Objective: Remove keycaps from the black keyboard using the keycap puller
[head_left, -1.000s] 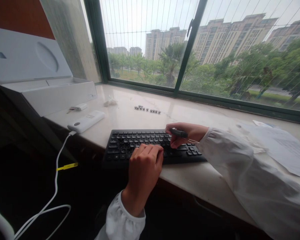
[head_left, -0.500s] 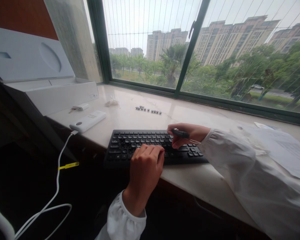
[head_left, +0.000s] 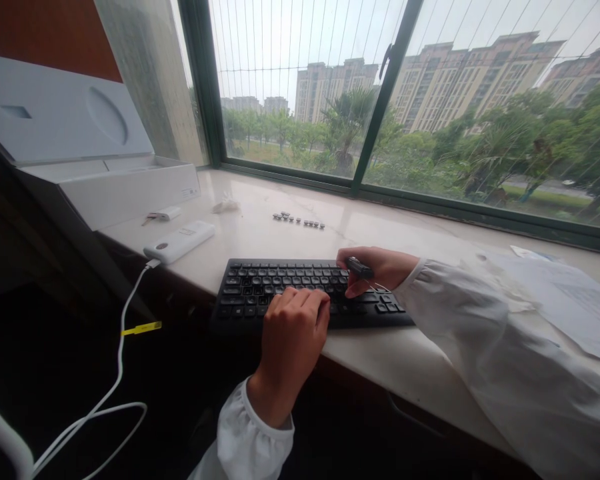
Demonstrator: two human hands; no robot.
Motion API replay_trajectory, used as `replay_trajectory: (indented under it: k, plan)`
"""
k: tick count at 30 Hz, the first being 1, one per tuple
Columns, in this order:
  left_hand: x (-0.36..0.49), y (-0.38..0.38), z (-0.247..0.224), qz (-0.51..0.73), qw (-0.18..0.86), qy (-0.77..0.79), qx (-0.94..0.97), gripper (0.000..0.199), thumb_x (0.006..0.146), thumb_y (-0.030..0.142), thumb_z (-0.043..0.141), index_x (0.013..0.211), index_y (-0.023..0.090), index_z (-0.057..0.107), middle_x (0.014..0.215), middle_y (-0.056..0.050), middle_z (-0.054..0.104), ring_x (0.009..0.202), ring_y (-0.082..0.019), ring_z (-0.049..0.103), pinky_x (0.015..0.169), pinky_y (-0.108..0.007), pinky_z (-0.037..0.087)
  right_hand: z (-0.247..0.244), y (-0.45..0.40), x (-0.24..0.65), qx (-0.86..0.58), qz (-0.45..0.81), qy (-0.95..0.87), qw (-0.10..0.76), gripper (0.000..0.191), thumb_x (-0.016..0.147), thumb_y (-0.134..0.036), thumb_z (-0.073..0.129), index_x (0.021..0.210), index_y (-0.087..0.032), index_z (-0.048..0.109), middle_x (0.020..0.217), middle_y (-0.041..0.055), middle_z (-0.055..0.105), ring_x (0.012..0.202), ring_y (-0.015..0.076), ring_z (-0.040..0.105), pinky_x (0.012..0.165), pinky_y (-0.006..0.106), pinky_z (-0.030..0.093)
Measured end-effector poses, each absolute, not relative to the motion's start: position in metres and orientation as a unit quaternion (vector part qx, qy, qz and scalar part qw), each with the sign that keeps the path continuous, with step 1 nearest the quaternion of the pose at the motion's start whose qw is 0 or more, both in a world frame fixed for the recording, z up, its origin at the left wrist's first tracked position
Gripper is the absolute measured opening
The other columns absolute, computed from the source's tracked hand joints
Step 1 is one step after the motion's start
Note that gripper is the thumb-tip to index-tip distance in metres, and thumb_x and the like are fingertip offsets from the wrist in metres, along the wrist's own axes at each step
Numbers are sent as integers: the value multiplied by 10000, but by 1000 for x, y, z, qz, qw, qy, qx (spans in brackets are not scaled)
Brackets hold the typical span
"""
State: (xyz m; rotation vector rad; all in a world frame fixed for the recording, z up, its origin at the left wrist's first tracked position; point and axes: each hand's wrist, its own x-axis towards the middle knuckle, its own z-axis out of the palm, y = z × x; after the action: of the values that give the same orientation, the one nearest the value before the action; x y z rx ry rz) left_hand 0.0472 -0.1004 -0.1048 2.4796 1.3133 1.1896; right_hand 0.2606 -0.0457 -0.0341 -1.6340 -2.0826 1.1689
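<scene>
A black keyboard (head_left: 250,273) lies along the front edge of the ledge, with dark gaps where several keycaps are off. My right hand (head_left: 380,265) is closed round a small tool with a black handle and thin wire loops, a keycap puller (head_left: 359,267), over the keyboard's right part. The puller's lower end is hidden by my fingers. My left hand (head_left: 295,327) rests at the keyboard's front middle, fingers bent and pressed together over the keys. Its fingertips are hidden, so anything between them is out of sight. Several loose keycaps (head_left: 300,221) stand in a row behind the keyboard.
At left are a white power bank (head_left: 180,242) with a white cable (head_left: 125,320), a small white adapter (head_left: 167,213) and an open white box (head_left: 130,193). Crumpled tissue (head_left: 227,206) lies near the window. Papers (head_left: 570,293) lie beyond my right sleeve.
The puller's handle has turned slightly in my right hand, and its wire shows less on the right. My left hand stays in place. The view has shifted a little.
</scene>
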Motion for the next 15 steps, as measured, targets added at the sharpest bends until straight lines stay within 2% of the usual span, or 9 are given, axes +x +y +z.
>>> replay_trajectory:
  k: [5,8,11,15]
  plan:
    - [48,-102,-102,373,32,439,817,105,933,253,540,909,257,642,862,19,679,868,-195,577,776,-353,408,-39,-40,265,-560,420,-702,129,526,507,-308,813,880,-211,455,642,-70,618,648,150,622,609,282,456]
    - [51,-102,-100,357,20,434,827,149,952,252,506,978,258,653,900,10,681,899,-202,574,795,-365,414,-39,-37,266,-550,428,-707,118,533,505,-313,817,877,-214,449,648,-78,615,669,148,618,640,285,454]
    - [56,-101,-98,338,9,412,846,224,977,253,455,1084,265,651,936,-2,676,911,-197,566,800,-361,423,-39,-34,266,-540,429,-715,114,545,485,-306,818,858,-218,431,637,-89,600,640,127,589,609,265,435]
    - [61,-99,-97,314,-11,383,869,258,989,274,428,1096,299,661,972,-2,660,901,-190,548,780,-355,428,-39,-33,266,-524,430,-726,114,525,492,-294,800,847,-219,421,629,-94,590,627,122,582,594,260,433]
